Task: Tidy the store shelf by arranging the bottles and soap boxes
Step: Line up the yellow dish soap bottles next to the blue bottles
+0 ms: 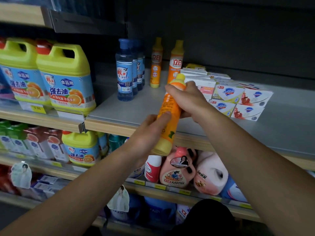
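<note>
centre frame, both hands grip a tilted orange bottle (167,114) over the shelf (119,111) edge: right hand (189,99) curled round the neck, left hand (148,133) wrapping the base. soap boxes (235,97) right, blue bottles (127,70) behind.

A dark grey back panel (221,31) is seen behind the tiers. Pale wood-edged shelf boards with grey tops (281,126) are fitted, and yellow price tags (139,182) are fixed along lower edges. Lighting is dim.
</note>
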`<move>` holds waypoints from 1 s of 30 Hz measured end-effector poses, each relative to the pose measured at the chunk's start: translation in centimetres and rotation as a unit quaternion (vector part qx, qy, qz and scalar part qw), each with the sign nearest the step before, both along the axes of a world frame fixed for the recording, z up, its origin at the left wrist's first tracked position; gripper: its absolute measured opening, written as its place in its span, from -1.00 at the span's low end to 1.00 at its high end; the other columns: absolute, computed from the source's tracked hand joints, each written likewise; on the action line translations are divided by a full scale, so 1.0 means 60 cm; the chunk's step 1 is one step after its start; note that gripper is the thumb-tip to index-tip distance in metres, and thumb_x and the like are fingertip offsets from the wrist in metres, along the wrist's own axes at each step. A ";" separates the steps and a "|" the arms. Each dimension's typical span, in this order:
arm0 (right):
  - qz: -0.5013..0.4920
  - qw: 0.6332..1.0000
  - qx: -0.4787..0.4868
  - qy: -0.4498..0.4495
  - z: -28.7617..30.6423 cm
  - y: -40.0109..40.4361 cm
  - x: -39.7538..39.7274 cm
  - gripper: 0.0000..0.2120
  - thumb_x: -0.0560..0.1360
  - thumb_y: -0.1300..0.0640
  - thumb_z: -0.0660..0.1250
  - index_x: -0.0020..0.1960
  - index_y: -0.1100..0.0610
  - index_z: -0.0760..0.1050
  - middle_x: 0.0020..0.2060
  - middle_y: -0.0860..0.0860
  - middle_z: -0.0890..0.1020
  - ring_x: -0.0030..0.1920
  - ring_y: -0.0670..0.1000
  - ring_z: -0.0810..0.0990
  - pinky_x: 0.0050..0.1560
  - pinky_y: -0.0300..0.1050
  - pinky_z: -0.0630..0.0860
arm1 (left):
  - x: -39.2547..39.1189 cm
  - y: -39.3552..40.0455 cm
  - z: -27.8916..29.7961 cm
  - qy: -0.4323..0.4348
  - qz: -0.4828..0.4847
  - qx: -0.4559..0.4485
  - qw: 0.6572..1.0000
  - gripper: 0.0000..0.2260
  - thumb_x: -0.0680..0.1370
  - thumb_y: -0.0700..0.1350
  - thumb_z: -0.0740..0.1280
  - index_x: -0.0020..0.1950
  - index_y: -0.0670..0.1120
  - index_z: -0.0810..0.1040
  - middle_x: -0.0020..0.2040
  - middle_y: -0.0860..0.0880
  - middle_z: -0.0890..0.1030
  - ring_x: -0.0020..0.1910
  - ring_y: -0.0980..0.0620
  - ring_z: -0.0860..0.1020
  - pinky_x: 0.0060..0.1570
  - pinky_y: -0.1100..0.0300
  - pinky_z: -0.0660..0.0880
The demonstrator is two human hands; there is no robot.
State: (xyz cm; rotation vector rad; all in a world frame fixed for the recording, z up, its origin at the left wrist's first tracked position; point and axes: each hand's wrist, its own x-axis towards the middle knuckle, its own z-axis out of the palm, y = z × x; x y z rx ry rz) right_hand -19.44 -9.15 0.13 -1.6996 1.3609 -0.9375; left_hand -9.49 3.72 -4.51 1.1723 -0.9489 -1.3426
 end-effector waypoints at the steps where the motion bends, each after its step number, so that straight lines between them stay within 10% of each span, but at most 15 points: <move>1: -0.003 0.999 -0.034 0.029 0.003 0.001 0.002 -0.32 0.35 -0.38 0.32 0.29 -0.01 0.24 0.06 0.05 0.56 -0.04 0.15 0.65 -0.22 0.08 0.67 | -0.006 -0.001 -0.006 -0.060 0.030 -0.024 0.997 -0.66 0.55 0.15 0.31 0.21 0.00 0.41 -0.01 -0.16 0.61 -0.31 -0.07 0.68 -0.37 0.10 0.59; 3: 0.019 0.997 -0.052 0.051 0.006 0.004 0.004 -0.27 0.32 -0.41 0.29 0.32 -0.02 0.22 0.10 0.05 0.55 0.02 0.17 0.63 -0.06 0.15 0.65 | -0.012 -0.004 -0.019 -0.090 0.069 -0.067 0.991 -0.75 0.55 0.11 0.33 0.13 0.03 0.43 -0.04 -0.16 0.62 -0.32 -0.06 0.68 -0.37 0.08 0.60; 9: 0.139 0.956 0.152 -0.208 0.001 0.009 -0.014 -0.76 0.58 -0.05 0.28 0.13 0.09 0.47 -0.16 0.08 0.65 -0.27 0.06 0.72 -0.28 0.02 0.64 | 0.019 -0.004 -0.029 0.283 -0.096 0.009 0.954 -0.51 0.45 0.14 0.32 0.16 -0.23 0.52 -0.08 -0.22 0.63 -0.32 -0.14 0.59 -0.36 0.07 0.55; 14: 0.110 0.988 -0.019 -0.108 0.020 0.021 -0.005 -0.77 0.54 -0.07 0.35 0.15 -0.06 0.43 0.04 0.01 0.65 -0.09 0.03 0.71 -0.21 0.00 0.66 | 0.024 -0.024 -0.038 -0.013 0.009 -0.068 0.998 -0.53 0.39 0.21 0.41 0.20 0.00 0.51 0.02 -0.08 0.69 -0.15 -0.09 0.68 -0.17 -0.02 0.62; 18: 0.079 0.965 -0.247 -0.030 0.043 0.050 0.016 -0.52 0.50 -0.12 0.38 0.36 -0.09 0.32 0.09 -0.14 0.54 -0.01 -0.14 0.58 -0.09 -0.17 0.58 | 0.039 -0.051 -0.036 -0.292 0.154 -0.210 0.920 -0.62 0.44 0.20 0.41 0.19 0.20 0.40 0.04 0.18 0.61 -0.05 0.25 0.60 -0.10 0.25 0.58; 21: 0.064 0.941 -0.333 -0.022 0.045 0.057 0.026 -0.46 0.50 -0.09 0.39 0.41 -0.03 0.28 0.19 -0.07 0.56 0.11 -0.05 0.58 0.05 -0.04 0.59 | 0.053 -0.080 -0.029 -0.333 0.191 -0.263 0.885 -0.61 0.41 0.21 0.39 0.19 0.21 0.41 0.05 0.20 0.59 0.01 0.30 0.56 -0.11 0.41 0.50; 30: 0.048 0.939 -0.320 0.121 0.024 -0.036 -0.004 -0.38 0.51 -0.22 0.30 0.47 0.00 0.25 0.36 -0.01 0.48 0.30 0.05 0.48 0.25 0.06 0.48 | 0.104 -0.162 -0.051 -0.295 0.167 -0.280 0.898 -0.51 0.54 -0.06 0.39 0.44 0.08 0.34 0.23 0.12 0.57 0.17 0.17 0.55 0.17 0.07 0.53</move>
